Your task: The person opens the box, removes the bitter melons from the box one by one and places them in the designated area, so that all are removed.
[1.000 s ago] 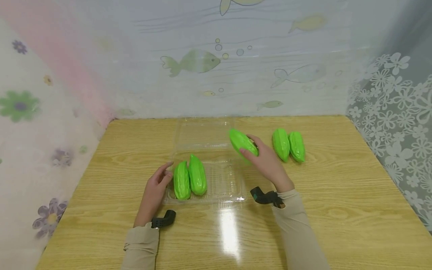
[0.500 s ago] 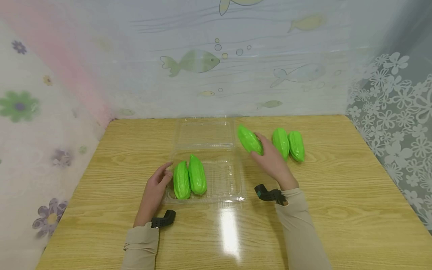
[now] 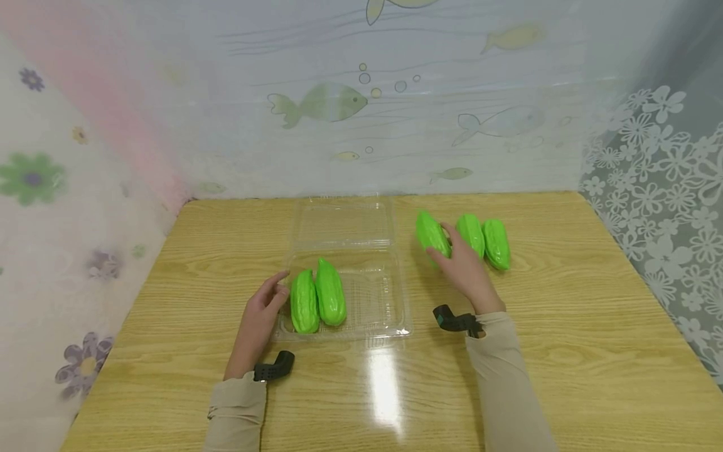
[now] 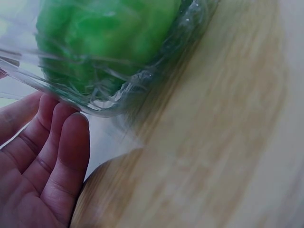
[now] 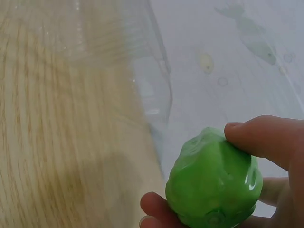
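My right hand [image 3: 462,267] grips a glossy, bumpy green bitter melon [image 3: 432,235] with thumb and fingers. In the right wrist view its blunt end [image 5: 213,183] faces the camera. Two similar bitter melons lie side by side just to the right; the nearer one [image 3: 471,232] is partly covered by the hand. A clear plastic clamshell box [image 3: 375,301] lies with its lid [image 3: 344,223] folded back. Two more bitter melons [image 3: 331,294] lie in its left half. At the box's left rim, the extended fingers of my left hand [image 3: 261,311] touch the wall; the thumb is mostly hidden in the left wrist view.
The wood-grain table [image 3: 553,370] reaches back to a wall covering [image 3: 407,138] printed with fish. Flowered coverings stand at the left and right sides. Each wrist carries a black camera mount [image 3: 452,320]. Light glares on the tabletop before the box.
My right hand has carried the bitter melon rightward, from beside the box's right edge to next to the other two. The left hand and the box have stayed put.
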Available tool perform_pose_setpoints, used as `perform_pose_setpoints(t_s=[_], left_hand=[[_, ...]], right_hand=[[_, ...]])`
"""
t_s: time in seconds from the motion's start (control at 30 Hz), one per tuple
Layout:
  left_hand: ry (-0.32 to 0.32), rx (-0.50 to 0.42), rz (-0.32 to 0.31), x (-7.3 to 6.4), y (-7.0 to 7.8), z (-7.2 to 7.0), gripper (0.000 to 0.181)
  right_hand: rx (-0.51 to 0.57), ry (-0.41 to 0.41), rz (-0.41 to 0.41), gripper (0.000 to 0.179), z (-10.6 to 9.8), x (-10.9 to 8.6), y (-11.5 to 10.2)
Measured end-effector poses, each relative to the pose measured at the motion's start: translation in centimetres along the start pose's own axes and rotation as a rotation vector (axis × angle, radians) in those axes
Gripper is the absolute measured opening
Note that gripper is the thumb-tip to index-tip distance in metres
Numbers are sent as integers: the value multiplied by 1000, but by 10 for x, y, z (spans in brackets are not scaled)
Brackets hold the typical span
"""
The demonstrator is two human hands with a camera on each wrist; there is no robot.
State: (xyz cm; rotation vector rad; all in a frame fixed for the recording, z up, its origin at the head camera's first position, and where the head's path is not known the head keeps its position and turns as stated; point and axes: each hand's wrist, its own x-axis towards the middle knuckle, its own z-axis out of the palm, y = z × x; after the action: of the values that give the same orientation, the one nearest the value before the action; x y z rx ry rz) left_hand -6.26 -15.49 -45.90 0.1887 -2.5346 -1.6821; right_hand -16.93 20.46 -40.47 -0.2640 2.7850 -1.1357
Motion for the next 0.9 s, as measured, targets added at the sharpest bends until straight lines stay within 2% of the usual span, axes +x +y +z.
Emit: perform_pose_setpoints(t_s=[0.43, 0.53, 0.67, 0.9], left_hand=[[-5, 5, 12, 11, -4, -1, 40], [-6, -2, 13, 13, -6, -2, 41], [-9, -12, 9, 16, -8, -1, 41], [-18, -22, 14, 20, -10, -1, 43]], right_hand=[[101, -4, 101, 72, 5, 7, 8], [70, 10, 101, 69, 7, 9, 8], [-42, 25, 74, 64, 12, 13, 9], [-74, 6, 87, 58, 19, 15, 10]])
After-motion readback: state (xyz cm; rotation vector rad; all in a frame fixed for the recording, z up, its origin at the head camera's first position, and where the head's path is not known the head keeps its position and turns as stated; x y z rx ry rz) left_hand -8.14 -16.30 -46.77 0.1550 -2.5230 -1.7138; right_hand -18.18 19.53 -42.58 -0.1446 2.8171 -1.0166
